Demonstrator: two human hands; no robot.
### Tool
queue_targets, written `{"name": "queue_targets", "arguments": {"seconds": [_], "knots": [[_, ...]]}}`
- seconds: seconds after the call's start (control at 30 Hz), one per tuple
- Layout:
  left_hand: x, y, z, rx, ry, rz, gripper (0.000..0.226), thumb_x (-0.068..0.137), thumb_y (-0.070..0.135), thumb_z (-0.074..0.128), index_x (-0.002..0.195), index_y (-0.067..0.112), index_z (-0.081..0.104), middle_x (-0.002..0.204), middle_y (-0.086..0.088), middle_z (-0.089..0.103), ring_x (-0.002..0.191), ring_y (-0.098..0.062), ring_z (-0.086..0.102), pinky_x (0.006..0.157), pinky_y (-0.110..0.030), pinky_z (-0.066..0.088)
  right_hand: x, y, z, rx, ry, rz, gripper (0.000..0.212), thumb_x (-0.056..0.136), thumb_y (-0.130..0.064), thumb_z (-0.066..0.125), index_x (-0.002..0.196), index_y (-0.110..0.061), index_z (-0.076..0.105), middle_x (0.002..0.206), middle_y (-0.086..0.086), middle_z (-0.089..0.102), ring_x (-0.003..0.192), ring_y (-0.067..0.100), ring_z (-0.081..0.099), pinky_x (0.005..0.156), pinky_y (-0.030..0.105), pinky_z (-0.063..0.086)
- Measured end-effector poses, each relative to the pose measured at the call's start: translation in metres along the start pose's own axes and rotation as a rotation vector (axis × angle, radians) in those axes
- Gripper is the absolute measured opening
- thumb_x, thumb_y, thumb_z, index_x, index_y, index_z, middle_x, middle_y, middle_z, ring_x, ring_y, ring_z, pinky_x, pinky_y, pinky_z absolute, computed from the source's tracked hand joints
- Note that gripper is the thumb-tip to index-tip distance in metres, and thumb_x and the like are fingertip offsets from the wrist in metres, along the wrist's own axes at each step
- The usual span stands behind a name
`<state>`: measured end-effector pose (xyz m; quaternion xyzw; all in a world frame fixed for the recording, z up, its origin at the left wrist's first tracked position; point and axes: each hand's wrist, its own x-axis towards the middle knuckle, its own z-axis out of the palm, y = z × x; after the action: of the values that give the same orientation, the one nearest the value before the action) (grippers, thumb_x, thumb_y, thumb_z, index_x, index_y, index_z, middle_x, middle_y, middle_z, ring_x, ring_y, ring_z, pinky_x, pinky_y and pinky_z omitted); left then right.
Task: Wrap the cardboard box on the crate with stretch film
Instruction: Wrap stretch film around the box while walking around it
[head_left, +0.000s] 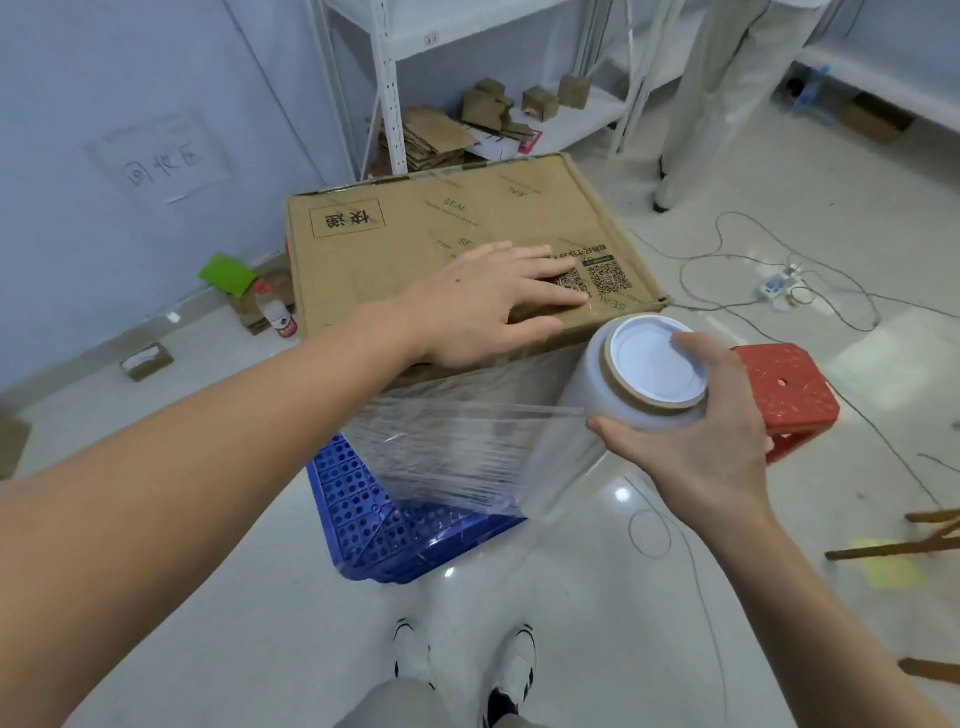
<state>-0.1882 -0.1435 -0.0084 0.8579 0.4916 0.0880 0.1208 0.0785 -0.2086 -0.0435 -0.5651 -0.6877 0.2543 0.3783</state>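
Cardboard box (447, 244) on crate (395, 514): your left hand (483, 306) presses flat; right hand (696, 441) grips film roll (639, 374). Next, likely pull film round the corner.

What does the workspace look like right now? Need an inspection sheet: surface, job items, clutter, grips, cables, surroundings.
Surface: glossy pale floor; blue perforated crate stands on it.
Job's things: cardboard box lies flat on the crate; a sheet of stretch film runs from the film roll towards the box's near side.
Clutter: plastic bottle, green card, red stool, cardboard scraps.
Grips: left hand presses flat on the box top; right hand holds the roll.
Cables: thin wires loop across the floor to a power strip.
Surroundings: white shelving holding cardboard; a standing person's legs.
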Motion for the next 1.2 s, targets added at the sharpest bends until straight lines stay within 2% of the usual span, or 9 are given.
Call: {"name": "queue_targets", "arguments": {"seconds": [0.13,0.3,0.5,0.57,0.7,0.8,0.93,1.1,1.2], "knots": [[-0.001,0.002,-0.001,-0.010,0.007,0.000,0.049,0.105,0.059,0.037,0.152,0.046,0.046,0.169,0.011,0.026,0.158,-0.011,0.017,0.129,-0.046,0.011,-0.005,0.001,-0.003,-0.030,0.000,0.004,0.089,0.052,-0.040,0.099,0.125,-0.038,0.047,0.126,-0.014,0.051,0.117,0.003,0.047,0.088,0.002,0.031],[0.001,0.003,-0.003,-0.044,0.010,-0.007,0.053,0.099,0.063,0.038,0.148,0.046,0.051,0.167,0.011,0.032,0.156,-0.012,0.022,0.128,-0.046,0.014,-0.009,0.002,-0.004,-0.063,-0.002,-0.010,0.096,0.051,-0.045,0.096,0.131,-0.028,0.047,0.127,-0.013,0.044,0.115,-0.001,0.042,0.088,0.009,0.031],[0.025,0.031,-0.007,0.021,0.062,-0.069,0.033,0.101,0.056,0.050,0.118,0.030,0.060,0.131,0.001,0.052,0.126,-0.021,0.046,0.110,-0.044,0.035,-0.011,0.004,-0.006,-0.105,-0.037,-0.044,0.105,0.049,-0.053,0.094,0.140,-0.028,0.047,0.134,-0.004,0.045,0.117,-0.002,0.040,0.088,-0.002,0.030],[0.036,0.042,0.002,0.009,0.077,-0.046,0.037,0.103,0.055,0.046,0.128,0.030,0.057,0.140,0.001,0.051,0.134,-0.022,0.044,0.117,-0.045,0.030,-0.006,0.005,-0.007,-0.091,-0.078,-0.025,0.114,0.048,-0.059,0.089,0.147,-0.033,0.040,0.137,-0.007,0.040,0.121,-0.002,0.038,0.090,-0.001,0.029],[0.042,0.045,0.013,0.034,0.023,-0.052,0.046,0.110,0.051,0.027,0.154,0.042,0.039,0.167,0.009,0.029,0.157,-0.016,0.016,0.128,-0.051,0.004,0.008,0.003,-0.017,0.001,-0.228,-0.005,0.115,0.054,-0.052,0.091,0.150,-0.043,0.029,0.143,-0.009,0.033,0.130,-0.004,0.034,0.101,-0.001,0.024],[0.041,0.043,0.013,0.046,0.022,-0.049,0.047,0.110,0.052,0.024,0.155,0.045,0.037,0.169,0.010,0.026,0.157,-0.015,0.014,0.128,-0.051,0.004,0.022,0.007,-0.032,0.024,-0.398,-0.091,0.111,0.064,-0.033,0.094,0.154,-0.039,0.029,0.148,-0.013,0.038,0.138,-0.009,0.033,0.115,0.020,0.033],[0.041,0.044,0.016,0.079,0.014,-0.056,0.049,0.110,0.055,0.022,0.156,0.045,0.035,0.170,0.011,0.024,0.158,-0.015,0.012,0.128,-0.051,0.004,0.044,0.015,-0.039,0.182,-0.546,-0.039,0.138,0.054,-0.003,0.098,0.160,-0.033,0.015,0.141,-0.024,0.046,0.130,-0.014,0.043,0.100,0.004,0.036],[0.042,0.041,0.015,0.056,0.032,-0.058,0.047,0.111,0.051,0.022,0.155,0.046,0.038,0.169,0.011,0.026,0.157,-0.015,0.014,0.128,-0.050,0.006,0.045,0.022,-0.037,0.229,-0.514,-0.098,0.112,0.051,-0.021,0.098,0.146,-0.023,0.040,0.136,-0.021,0.051,0.132,0.002,0.048,0.103,0.011,0.038],[0.043,0.042,0.017,0.085,0.015,-0.060,0.047,0.111,0.050,0.022,0.156,0.047,0.036,0.170,0.011,0.024,0.158,-0.016,0.013,0.128,-0.050,0.005,0.026,0.021,-0.033,0.267,-0.379,-0.052,0.107,0.050,-0.003,0.101,0.140,-0.025,0.047,0.126,-0.026,0.058,0.124,-0.001,0.054,0.098,0.009,0.041]]}}
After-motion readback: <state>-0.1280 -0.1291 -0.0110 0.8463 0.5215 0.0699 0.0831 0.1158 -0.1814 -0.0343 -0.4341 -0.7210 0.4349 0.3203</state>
